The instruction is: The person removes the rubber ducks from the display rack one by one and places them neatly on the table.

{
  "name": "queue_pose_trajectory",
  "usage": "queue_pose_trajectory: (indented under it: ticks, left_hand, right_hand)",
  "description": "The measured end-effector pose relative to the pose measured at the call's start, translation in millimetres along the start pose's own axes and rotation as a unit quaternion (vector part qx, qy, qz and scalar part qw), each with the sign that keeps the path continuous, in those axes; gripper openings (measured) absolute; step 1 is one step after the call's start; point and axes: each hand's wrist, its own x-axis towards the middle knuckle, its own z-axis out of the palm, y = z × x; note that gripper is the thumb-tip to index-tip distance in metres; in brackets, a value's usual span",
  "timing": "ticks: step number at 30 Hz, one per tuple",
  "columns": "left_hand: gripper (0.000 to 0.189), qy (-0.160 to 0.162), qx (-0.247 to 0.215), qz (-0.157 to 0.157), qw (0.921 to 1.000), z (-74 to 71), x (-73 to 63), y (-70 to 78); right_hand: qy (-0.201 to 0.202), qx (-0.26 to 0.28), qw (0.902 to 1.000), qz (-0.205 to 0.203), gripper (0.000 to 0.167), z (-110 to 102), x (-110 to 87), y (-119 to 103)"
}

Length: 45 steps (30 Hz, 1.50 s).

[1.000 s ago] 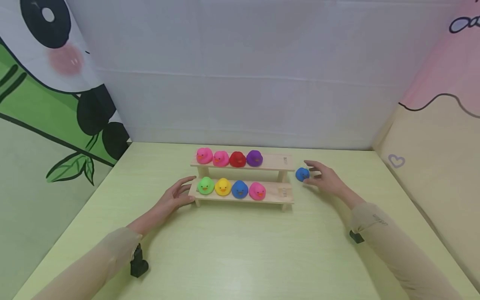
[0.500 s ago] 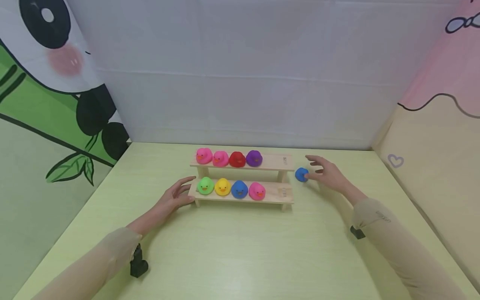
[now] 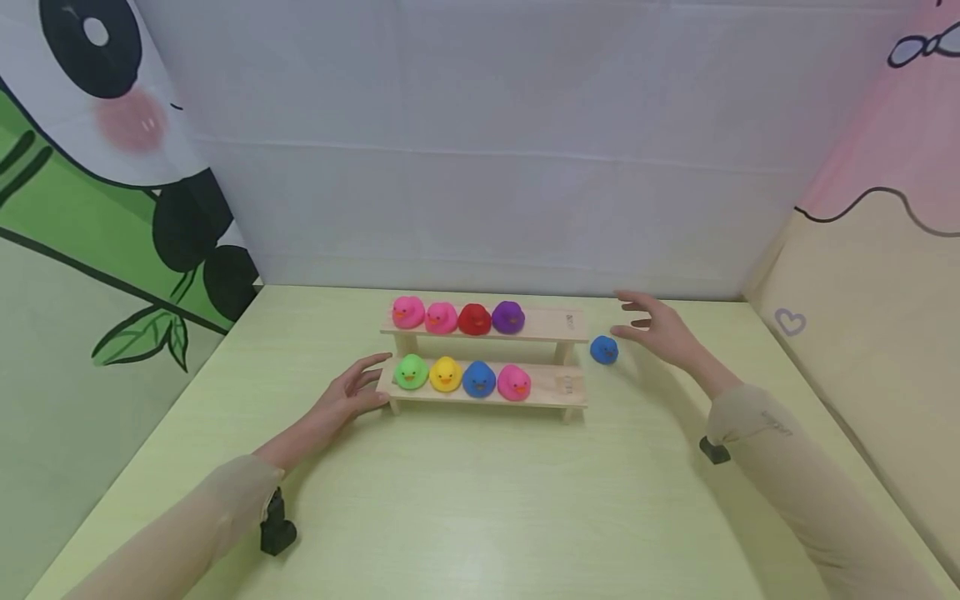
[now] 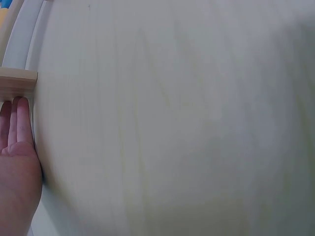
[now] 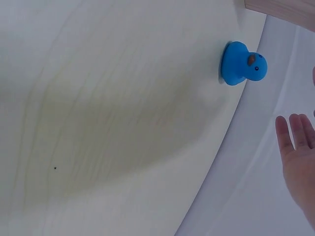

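Observation:
A two-tier wooden rack (image 3: 551, 393) stands on the table. Pink, red and purple rubber ducks line its upper shelf (image 3: 545, 323); green, yellow, blue and pink ones sit along the lower. At the rack's left end my left hand (image 3: 351, 392) rests, fingers fairly straight and touching the lower shelf's edge; the left wrist view shows the fingertips against the wood end (image 4: 18, 78). A loose blue rubber duck (image 3: 603, 350) sits on the table just right of the rack. My right hand (image 3: 660, 333) hovers to the right of it with fingers spread, apart from the duck (image 5: 238, 64) and holding nothing.
The pale wooden table (image 3: 480, 500) stretches in front of the rack. A white cloth wall (image 3: 480, 167) rises along its back edge. Printed side panels (image 3: 885, 333) stand at left and right.
My right hand has let go of the loose blue duck and moved up and slightly right, away from it. The duck stays on the table. My left hand has not moved.

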Motion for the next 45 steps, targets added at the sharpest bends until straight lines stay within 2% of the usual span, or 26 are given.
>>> queue_pose_trajectory:
  ticks: [3, 11, 22, 31, 36, 45]
  left_hand:
    - [0.070, 0.000, 0.001, -0.004, 1.0000, -0.3, 0.2, 0.0]
    - [0.069, -0.001, 0.000, -0.006, 1.0000, -0.6, -1.5, 0.7]
    - [0.069, -0.001, 0.003, -0.007, 1.0000, -0.9, -1.1, -0.8]
    - [0.069, -0.002, 0.012, -0.015, 0.9998, -1.4, -1.6, 0.6]
    - [0.068, -0.001, 0.006, -0.010, 0.9999, -1.4, -0.8, 0.6]
    - [0.068, -0.004, 0.004, -0.007, 1.0000, -2.0, 0.3, -0.4]
  right_hand:
    - [0.004, 0.005, 0.9999, -0.009, 0.068, -4, -0.5, -10]
    - [0.015, 0.020, 0.9996, -0.013, 0.067, -5, 7.3, -13]
    - [0.025, 0.077, 0.9956, -0.046, 0.064, 7, 14.0, -53]
    - [0.007, 0.103, 0.9904, -0.091, 0.064, 24, 24.5, -71]
    - [-0.014, 0.141, 0.9843, -0.106, 0.063, 37, 29.9, -80]
    - [-0.051, 0.190, 0.9740, -0.113, 0.066, 59, 34.8, -97]
